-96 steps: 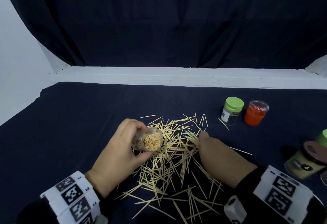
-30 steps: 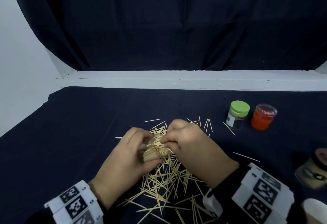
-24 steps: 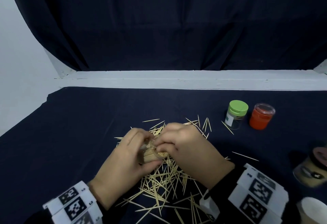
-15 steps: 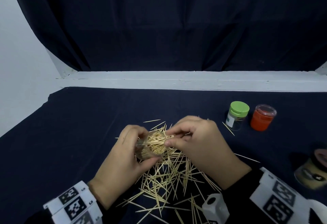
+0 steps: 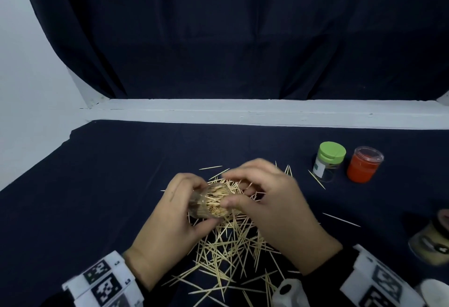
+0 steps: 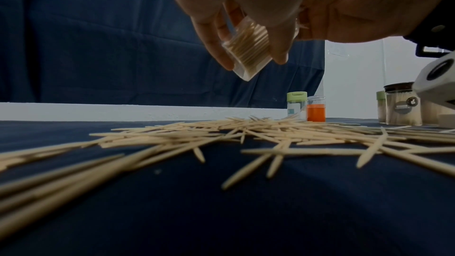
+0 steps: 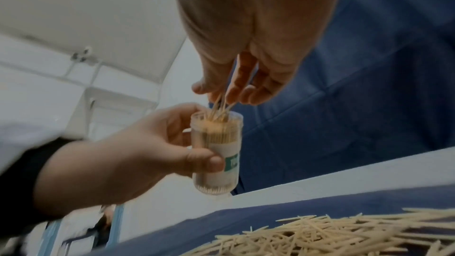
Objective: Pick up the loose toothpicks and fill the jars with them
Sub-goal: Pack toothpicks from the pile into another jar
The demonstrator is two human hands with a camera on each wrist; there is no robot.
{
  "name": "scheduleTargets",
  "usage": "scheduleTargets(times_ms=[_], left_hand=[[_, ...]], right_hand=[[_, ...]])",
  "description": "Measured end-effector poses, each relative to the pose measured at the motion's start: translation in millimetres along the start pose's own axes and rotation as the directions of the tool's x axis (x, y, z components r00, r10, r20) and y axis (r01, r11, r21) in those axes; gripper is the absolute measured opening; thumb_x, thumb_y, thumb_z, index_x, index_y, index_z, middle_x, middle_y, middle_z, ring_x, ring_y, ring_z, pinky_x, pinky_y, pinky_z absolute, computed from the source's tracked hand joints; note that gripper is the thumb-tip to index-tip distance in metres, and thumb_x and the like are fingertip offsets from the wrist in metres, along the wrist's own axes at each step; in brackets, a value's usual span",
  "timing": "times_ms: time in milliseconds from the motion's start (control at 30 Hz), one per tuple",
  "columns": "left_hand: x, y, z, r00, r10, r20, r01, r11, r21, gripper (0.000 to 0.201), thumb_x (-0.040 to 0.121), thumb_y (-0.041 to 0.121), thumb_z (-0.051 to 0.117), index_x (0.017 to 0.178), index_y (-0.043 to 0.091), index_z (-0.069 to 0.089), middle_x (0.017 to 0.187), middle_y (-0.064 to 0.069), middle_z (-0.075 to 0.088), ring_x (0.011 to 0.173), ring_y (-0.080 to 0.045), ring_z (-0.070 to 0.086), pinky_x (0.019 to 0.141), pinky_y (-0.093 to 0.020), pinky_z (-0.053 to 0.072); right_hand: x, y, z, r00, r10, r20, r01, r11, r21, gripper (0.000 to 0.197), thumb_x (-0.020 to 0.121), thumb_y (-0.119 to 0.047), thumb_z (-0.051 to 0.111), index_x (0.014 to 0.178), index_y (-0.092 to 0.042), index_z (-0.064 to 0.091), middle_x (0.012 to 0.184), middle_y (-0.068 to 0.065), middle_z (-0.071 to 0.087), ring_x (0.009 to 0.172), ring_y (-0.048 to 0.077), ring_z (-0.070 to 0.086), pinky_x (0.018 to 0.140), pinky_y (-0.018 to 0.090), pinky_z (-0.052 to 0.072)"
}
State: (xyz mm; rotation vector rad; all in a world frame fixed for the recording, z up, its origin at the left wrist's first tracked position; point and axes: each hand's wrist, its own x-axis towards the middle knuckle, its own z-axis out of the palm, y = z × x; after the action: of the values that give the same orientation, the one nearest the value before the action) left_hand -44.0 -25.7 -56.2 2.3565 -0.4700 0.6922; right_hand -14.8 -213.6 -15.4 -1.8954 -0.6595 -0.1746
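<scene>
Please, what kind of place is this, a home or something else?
Probably a staged recording setup, not a home. The table is covered in dark cloth, a dark curtain hangs behind it, and coded marker bands sit on both wrists while the hands fill a clear jar with toothpicks.

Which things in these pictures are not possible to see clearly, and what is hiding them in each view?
- Clear jar: label text is cut by the left hand thumb and blurred in the right wrist view.
- Right hand: its fingertips are motion-blurred in the head view, so its grip on the toothpicks shows only in the right wrist view.
- Dark-lidded jar: cut off by the head view's right edge.
- Jar fill level: unclear.
</scene>
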Motion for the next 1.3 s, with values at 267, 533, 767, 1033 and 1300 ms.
scheduleTargets(times_ms=[267,533,767,1033,1300], left_hand=[[0.4,1.2,-0.4,1.0,0.028,0.003,-0.028,1.0,0.009,0.046,0.072,0.046,0.071,0.106,0.023,0.052,0.106,0.019,0.045,0.102,0.003,0.049,0.078,-0.009,0.045],[0.1,1.6,-0.3,0.998,0.067,0.011,-0.067,0.998,-0.003,0.042,0.075,0.045,0.066,0.107,0.024,0.05,0.106,0.019,0.044,0.102,0.005,0.048,0.079,-0.005,0.041],[0.7,0.8,0.7,0.999,0.051,0.01,-0.05,0.999,-0.008,0.042,0.073,0.047,0.067,0.104,0.025,0.05,0.103,0.019,0.045,0.1,0.003,0.049,0.078,-0.005,0.04],[0.6,-1.0,0.5,0.999,0.032,-0.002,-0.032,0.999,-0.012,0.044,0.071,0.047,0.068,0.104,0.024,0.052,0.103,0.02,0.046,0.101,0.003,0.049,0.078,-0.007,0.042],[-0.1,1.4,1.1,1.0,0.022,0.02,-0.022,0.999,-0.031,0.043,0.07,0.045,0.067,0.105,0.029,0.048,0.106,0.022,0.044,0.101,0.004,0.049,0.078,-0.005,0.041]], right_hand=[[-10.8,-1.3,-0.9,0.986,0.168,-0.007,-0.168,0.986,0.017,0.022,0.071,-0.006,0.079,0.071,-0.027,0.073,0.074,-0.009,0.067,0.068,0.0,0.063,0.062,0.009,0.048],[-9.8,-10.3,8.4,0.997,0.052,0.064,-0.061,0.987,0.147,0.028,0.071,0.001,0.077,0.088,-0.022,0.076,0.085,-0.009,0.066,0.081,0.004,0.065,0.073,0.015,0.053],[-7.6,-7.2,8.7,0.999,-0.029,0.045,0.025,0.996,0.088,0.016,0.07,-0.005,0.077,0.074,-0.02,0.076,0.076,-0.01,0.064,0.078,0.003,0.06,0.068,0.009,0.044],[-3.6,3.1,11.1,0.995,-0.016,-0.096,0.013,1.0,-0.028,0.011,0.074,-0.009,0.077,0.075,-0.019,0.074,0.075,-0.014,0.059,0.075,0.001,0.057,0.066,0.009,0.041],[-5.2,-2.1,18.5,0.985,-0.059,0.163,0.1,0.961,-0.256,0.021,0.08,-0.027,0.058,0.089,-0.022,0.076,0.089,-0.009,0.063,0.088,0.004,0.053,0.081,0.009,0.033]])
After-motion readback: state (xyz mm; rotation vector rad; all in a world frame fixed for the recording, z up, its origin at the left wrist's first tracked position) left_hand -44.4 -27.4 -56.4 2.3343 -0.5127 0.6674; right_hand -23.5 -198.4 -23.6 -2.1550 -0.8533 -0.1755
